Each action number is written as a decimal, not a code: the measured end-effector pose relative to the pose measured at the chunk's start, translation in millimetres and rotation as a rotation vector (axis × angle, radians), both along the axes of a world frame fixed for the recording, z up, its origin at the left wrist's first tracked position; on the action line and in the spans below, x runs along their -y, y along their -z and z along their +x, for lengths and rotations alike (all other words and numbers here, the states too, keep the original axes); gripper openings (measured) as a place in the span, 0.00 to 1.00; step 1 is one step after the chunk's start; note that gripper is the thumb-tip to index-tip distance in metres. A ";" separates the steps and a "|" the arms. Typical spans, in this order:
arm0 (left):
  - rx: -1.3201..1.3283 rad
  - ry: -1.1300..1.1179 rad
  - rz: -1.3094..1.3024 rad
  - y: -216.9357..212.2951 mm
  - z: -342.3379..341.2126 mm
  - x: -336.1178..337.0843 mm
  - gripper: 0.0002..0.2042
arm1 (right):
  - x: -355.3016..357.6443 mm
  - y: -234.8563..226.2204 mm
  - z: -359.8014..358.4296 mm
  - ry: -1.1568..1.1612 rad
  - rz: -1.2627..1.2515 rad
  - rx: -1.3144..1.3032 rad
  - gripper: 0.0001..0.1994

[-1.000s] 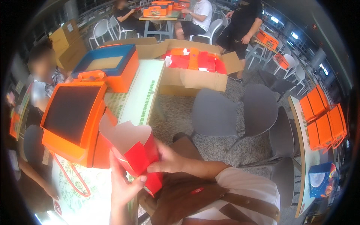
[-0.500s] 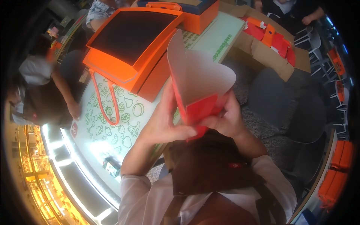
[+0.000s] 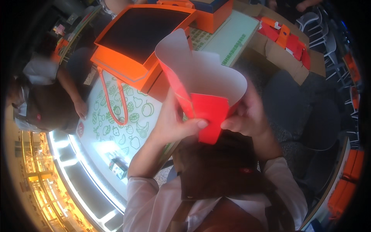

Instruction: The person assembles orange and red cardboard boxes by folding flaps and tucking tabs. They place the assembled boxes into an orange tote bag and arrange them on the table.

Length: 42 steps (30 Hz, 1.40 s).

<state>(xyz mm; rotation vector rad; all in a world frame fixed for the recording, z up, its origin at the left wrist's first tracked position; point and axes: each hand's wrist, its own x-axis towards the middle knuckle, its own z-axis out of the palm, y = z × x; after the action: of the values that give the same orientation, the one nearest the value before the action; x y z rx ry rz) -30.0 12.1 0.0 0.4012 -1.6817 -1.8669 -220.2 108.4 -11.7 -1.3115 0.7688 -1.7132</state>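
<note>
A fruit-printed worktop (image 3: 116, 135) carries an open orange box (image 3: 143, 42) with a dark lining. Both hands, left (image 3: 174, 123) and right (image 3: 247, 116), have fingers pinching a half-folded red carton (image 3: 205, 92), white inside and empty.

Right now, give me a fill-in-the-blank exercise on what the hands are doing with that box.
Both hands hold a folding carton that is ____ outside and white inside.
The left hand presses its ____ on the carton's lower flap.
The right hand grips the carton from the ____ side.
Behind it an orange gift box has a ____ top.

Missing words: red; thumb; right; black
</note>
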 end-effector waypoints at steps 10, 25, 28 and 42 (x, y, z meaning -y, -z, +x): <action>0.013 0.066 -0.006 1.6 5.1 -2.5 0.40 | 7.6 12.1 8.6 0.046 0.051 0.054 0.42; 0.089 -0.082 -0.141 12.6 -1.5 -5.4 0.15 | 11.1 21.4 2.8 0.189 0.107 0.094 0.34; 0.099 -0.129 -0.075 15.2 0.3 -0.1 0.15 | 11.3 26.4 3.6 0.222 0.097 0.115 0.28; 0.249 -0.253 -0.101 37.3 -14.0 -2.1 0.10 | 9.8 19.9 -19.1 0.284 0.066 0.246 0.22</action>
<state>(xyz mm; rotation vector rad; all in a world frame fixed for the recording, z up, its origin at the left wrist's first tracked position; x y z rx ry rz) -44.0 14.2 -37.3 0.7929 -1.7824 -1.5919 -239.2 98.5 -31.6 -0.9575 0.8890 -2.0097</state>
